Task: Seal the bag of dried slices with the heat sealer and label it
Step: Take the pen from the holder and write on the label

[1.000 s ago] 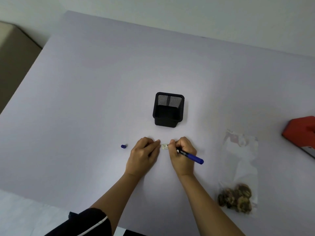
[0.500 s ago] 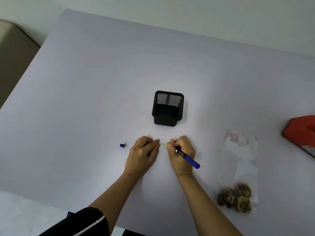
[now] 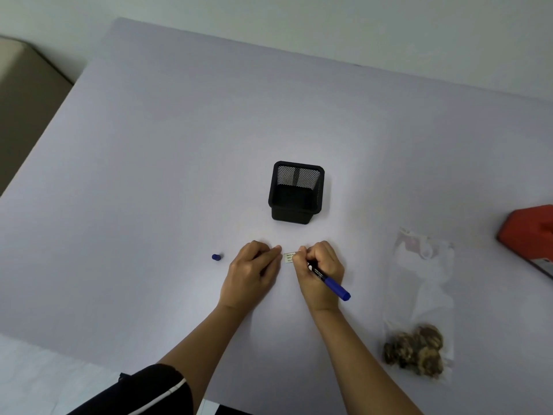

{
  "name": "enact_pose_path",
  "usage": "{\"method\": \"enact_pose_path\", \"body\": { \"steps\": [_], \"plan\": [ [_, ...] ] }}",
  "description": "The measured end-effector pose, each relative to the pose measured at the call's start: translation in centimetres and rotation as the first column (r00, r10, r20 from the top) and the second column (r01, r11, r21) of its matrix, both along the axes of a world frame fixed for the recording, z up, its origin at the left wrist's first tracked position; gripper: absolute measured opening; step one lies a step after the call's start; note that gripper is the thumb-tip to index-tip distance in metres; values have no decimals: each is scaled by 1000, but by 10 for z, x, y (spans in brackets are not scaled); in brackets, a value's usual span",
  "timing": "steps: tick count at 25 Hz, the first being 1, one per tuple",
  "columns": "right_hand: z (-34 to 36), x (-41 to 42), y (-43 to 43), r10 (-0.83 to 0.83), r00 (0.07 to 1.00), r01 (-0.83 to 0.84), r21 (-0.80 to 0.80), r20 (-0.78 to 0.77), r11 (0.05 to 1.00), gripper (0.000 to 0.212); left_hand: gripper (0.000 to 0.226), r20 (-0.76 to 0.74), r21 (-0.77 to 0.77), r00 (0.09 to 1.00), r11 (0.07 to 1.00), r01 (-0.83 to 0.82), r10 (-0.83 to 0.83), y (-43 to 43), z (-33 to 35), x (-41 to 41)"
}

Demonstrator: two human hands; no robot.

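Both hands rest low on the pale counter [image 3: 179, 145], close together in front of the person. The left hand [image 3: 251, 274] lies palm down with its fingers reaching forward and fairly straight, gripping nothing. Its fingertips [image 3: 276, 250] sit right at the left edge of a small white label [image 3: 288, 258], though I cannot tell whether they press on the label or only on the counter beside it. The right hand [image 3: 320, 274] is curled tight around a blue pen [image 3: 332, 284], whose back end sticks out toward the person's right while its writing end is hidden under the fingers at the label's right side. A few lines of print show on the label but are too small to read. The small blue pen cap [image 3: 216, 257] lies by itself on the counter, left of the left hand and apart from it. Just beyond the hands stands a black mesh pen holder [image 3: 296, 193], upright. The clear bag [image 3: 422, 295] lies flat on the counter well to the right of the hands, touched by neither. The dried slices [image 3: 416, 350] are bunched in the bag's near end, and its far end looks slightly crumpled; whether that end is sealed cannot be made out. Farther right, the red heat sealer [image 3: 529, 235] sits at the picture's edge, partly cut off and apart from the bag. A dark sleeve [image 3: 155, 390] with a thin white stripe shows at the bottom left.
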State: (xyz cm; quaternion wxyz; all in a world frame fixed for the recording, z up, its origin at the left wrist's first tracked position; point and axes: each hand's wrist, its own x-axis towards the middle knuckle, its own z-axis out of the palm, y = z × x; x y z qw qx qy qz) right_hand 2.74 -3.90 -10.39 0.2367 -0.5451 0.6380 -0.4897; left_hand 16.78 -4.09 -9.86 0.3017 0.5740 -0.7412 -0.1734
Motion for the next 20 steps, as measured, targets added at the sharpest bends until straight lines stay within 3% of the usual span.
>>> {"method": "enact_pose_path", "body": {
  "steps": [20],
  "plan": [
    [3,2,2,37,999,-37,-22,-3,999,31,22,-4,-13,1000,1000,-12,12,0,-4,1]
  ]
}}
